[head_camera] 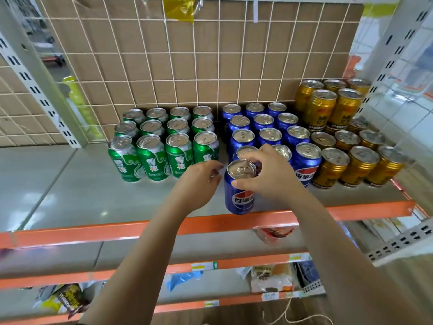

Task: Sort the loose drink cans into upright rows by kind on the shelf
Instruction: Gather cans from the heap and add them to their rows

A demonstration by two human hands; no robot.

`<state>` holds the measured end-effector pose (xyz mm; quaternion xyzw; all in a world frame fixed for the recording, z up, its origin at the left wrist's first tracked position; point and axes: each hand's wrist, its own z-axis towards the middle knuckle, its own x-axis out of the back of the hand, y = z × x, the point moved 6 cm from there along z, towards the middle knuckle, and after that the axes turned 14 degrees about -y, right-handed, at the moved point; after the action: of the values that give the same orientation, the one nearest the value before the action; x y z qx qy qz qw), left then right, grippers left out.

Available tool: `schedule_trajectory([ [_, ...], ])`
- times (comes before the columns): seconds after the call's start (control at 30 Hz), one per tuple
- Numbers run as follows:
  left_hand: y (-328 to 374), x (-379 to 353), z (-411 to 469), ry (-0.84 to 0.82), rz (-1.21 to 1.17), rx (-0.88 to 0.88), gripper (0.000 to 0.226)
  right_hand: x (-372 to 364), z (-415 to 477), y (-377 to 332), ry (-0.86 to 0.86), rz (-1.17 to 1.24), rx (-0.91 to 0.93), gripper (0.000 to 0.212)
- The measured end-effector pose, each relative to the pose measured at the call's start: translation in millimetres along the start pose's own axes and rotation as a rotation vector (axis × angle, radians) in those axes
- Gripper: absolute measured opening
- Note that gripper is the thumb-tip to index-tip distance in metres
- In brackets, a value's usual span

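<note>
On the left of the shelf (93, 195), the green cans (152, 160) stand upright in a tidy block, four across and three deep, with their back row against the wire grid panel (187, 66). Just right of them my left grip (201, 181) hangs over the bare shelf with its fingers loosely curled and nothing in it. Its fingertips are just beside the blue can (239, 200), and I cannot tell whether they touch it.

That blue can stands upright near the shelf's orange front edge (140, 227), in front of the left column of the blue block. My right grip (269, 177) holds it from above by the top: the thumb presses the near side of the rim and the fingers curl over the far side.

Behind it the other blue cans (307, 165) stand upright in rows of three, running back to the grid panel. Furthest right are the gold cans (332, 167), also upright in rows of three. At the back of that group, more gold cans are stacked on top as a second tier.
</note>
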<state>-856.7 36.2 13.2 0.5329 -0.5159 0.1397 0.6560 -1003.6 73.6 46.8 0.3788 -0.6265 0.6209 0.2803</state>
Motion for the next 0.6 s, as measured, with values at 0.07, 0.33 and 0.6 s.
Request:
schedule_trajectory([
  [0.07,-1.0,5.3,0.2,0.02,-0.024,-0.003,0.03,4.9,2.6,-3.1,0.007,0.067,0.011,0.046],
  [0.33,-2.8,33.7,13.3,0.092,-0.084,-0.052,0.032,48.0,26.3,-32.0,0.09,0.323,0.149,0.034],
  [0.6,5.3,70.2,45.7,0.246,-0.032,-0.045,0.032,79.9,68.4,-32.2,0.207,0.47,0.198,0.038],
])
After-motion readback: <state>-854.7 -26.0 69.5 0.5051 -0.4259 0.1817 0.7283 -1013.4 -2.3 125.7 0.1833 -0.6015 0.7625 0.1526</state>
